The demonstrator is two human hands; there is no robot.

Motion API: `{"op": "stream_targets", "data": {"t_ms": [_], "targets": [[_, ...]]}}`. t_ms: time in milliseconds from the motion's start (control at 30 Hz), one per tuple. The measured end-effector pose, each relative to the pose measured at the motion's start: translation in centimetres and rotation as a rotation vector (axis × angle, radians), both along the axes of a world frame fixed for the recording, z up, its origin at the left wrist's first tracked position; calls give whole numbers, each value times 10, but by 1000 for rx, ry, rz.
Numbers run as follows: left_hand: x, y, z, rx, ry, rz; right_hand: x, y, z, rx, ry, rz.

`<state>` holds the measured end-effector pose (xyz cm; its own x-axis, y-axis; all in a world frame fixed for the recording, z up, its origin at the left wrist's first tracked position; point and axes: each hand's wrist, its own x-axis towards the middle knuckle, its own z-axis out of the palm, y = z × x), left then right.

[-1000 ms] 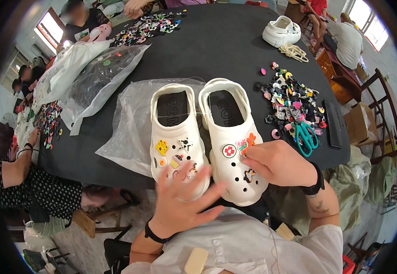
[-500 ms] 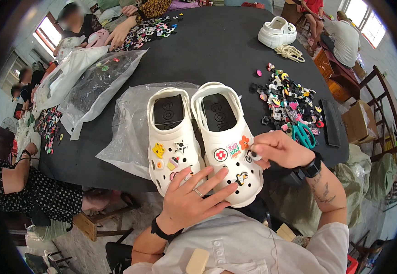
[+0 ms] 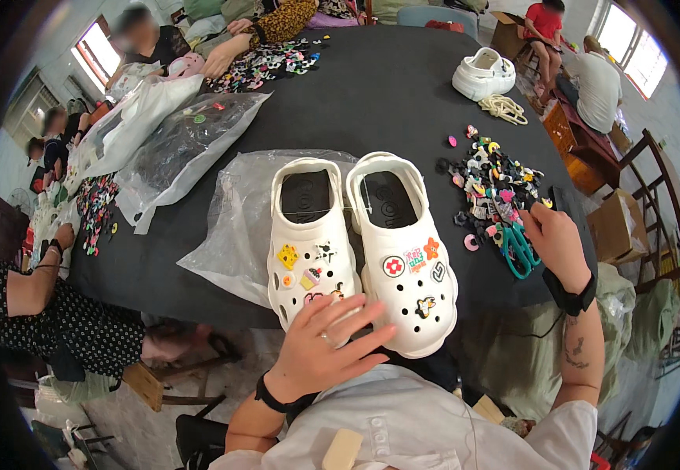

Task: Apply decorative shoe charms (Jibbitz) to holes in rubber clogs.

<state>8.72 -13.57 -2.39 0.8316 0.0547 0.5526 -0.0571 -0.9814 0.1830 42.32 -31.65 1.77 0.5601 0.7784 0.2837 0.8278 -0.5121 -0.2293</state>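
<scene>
Centre of frame, left clog (image 3: pixel 309 235) and right clog (image 3: pixel 396 241), both white, carry charms; several holes on the right one are bare, so partly done, I'd judge. Left hand (image 3: pixel 330 346) spread wide over the left clog's toe, contact unclear. Right hand (image 3: pixel 560 247), right of frame by teal scissors (image 3: pixel 521 251) and charm pile (image 3: pixel 503 178), half curled; can't tell whether it holds anything.

White clogs (image 3: pixel 391 243), charm-studded, lie at our dial's centre on the black tabletop (image 3: pixel 371 94). We note left hand (image 3: pixel 324 352) at 6 o'clock, fingers spread over the toes; right hand (image 3: pixel 557 241) at 3, beside teal scissors (image 3: pixel 517 251). Charm heap (image 3: pixel 496 184) at 2, clear bag (image 3: pixel 234 215) at 9.
</scene>
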Motion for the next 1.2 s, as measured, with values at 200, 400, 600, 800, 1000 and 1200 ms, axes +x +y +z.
{"op": "stream_targets", "data": {"t_ms": [200,400,600,800,1000,1200], "targets": [[-45,28,-3,-171,-167,296,21,-10,-18,-143,-62,-25],[-81,42,-18,-254,-162,570,10,3,1,-243,-84,-13],[-84,40,-29,-294,-173,597,-55,64,52,66,210,311],[-69,37,-33,-310,-146,514,-99,132,64,-130,166,776],[-69,42,-38,-276,-102,506,-118,173,56,-589,477,642],[-76,71,-22,-129,-18,668,-122,167,60,-424,635,617]]}}
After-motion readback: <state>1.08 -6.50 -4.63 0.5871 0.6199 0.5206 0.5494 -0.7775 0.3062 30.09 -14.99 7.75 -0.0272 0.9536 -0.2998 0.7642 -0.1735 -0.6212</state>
